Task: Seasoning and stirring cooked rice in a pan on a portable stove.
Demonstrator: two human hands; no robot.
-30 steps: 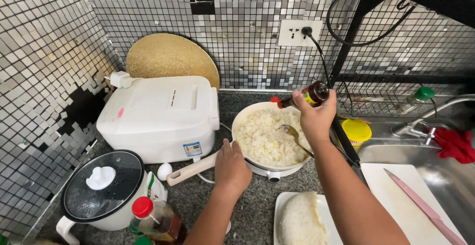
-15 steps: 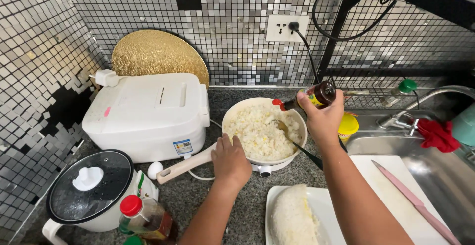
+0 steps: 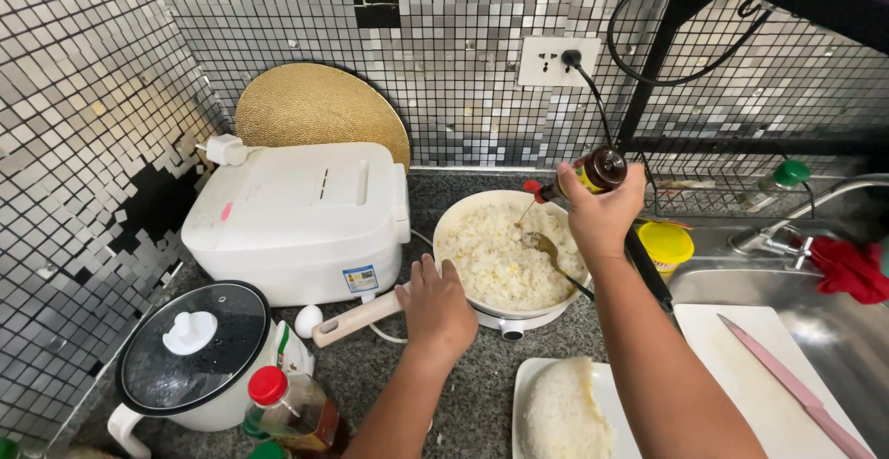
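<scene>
Right hand (image 3: 600, 211) fingers wrapped round dark glass sauce bottle (image 3: 583, 176) tilted over white pan (image 3: 454, 220) of lumpy rice, left hand (image 3: 435, 306) closed on pale wooden handle (image 3: 356, 318), speckled granite table (image 3: 370, 376), boxy white rice cooker (image 3: 301, 218) just beside, spoon (image 3: 546, 253) in pan

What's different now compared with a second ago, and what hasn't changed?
Little has changed. The right hand still tips the dark bottle over the rice in the white pan, perhaps a bit steeper. The left hand stays on the pan handle. The spoon remains in the rice; the white cooker hasn't moved.
</scene>
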